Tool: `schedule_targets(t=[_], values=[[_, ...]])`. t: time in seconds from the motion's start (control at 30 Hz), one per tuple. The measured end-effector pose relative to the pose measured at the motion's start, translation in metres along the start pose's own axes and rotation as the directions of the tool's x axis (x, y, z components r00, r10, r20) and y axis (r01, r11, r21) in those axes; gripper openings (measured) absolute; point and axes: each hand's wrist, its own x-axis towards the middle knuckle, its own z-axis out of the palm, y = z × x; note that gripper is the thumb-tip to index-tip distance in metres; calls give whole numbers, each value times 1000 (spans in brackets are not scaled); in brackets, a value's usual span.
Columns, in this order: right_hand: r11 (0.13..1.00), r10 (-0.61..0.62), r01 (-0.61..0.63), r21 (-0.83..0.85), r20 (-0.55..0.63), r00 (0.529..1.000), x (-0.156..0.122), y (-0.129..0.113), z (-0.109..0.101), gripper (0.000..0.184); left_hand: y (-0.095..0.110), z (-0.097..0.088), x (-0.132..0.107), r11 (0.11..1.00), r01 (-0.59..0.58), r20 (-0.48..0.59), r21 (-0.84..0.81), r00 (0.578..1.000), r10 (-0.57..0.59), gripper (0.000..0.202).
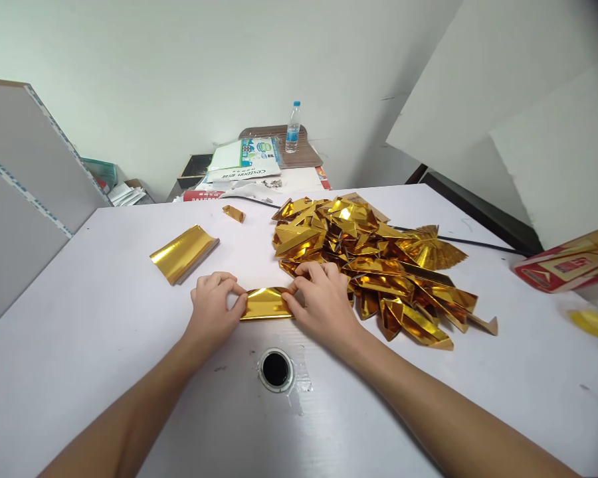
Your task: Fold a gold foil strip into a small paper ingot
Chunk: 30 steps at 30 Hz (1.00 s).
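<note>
A folded sheet of gold foil paper (268, 305) lies lengthwise between my two hands at the middle of the white table. My left hand (215, 304) pinches its left end between thumb and fingers. At the right end, my right hand (321, 297) grips it the same way. Beyond my right hand spreads a heap of folded gold paper pieces (349, 245), with a pleated gold fan (428, 249) on its right side. To the left rests a stack of gold foil sheets (184, 253). One small folded gold piece (234, 213) sits apart, farther back.
A round hole with a rim (276, 370) is set in the table in front of me. Behind the table stand a water bottle (292, 129) and papers (246, 159). A black cable (458, 239) runs behind the heap; a red and gold box (571, 259) is at right.
</note>
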Motion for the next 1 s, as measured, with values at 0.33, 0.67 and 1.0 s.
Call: schedule_targets(t=[0.33, 0.67, 1.0], values=[[985, -170, 169, 16, 71, 983, 2, -8, 2, 21, 3, -1, 7, 832, -551, 218, 64, 821, 527, 30], [793, -610, 592, 147, 170, 774, -2, -2, -18, 18, 13, -32, -4, 702, -704, 443, 109, 666, 600, 50], [815, -555, 523, 248, 80, 828, -15, -4, -15, 25, 7, -34, -10, 726, -683, 417, 80, 684, 598, 46]])
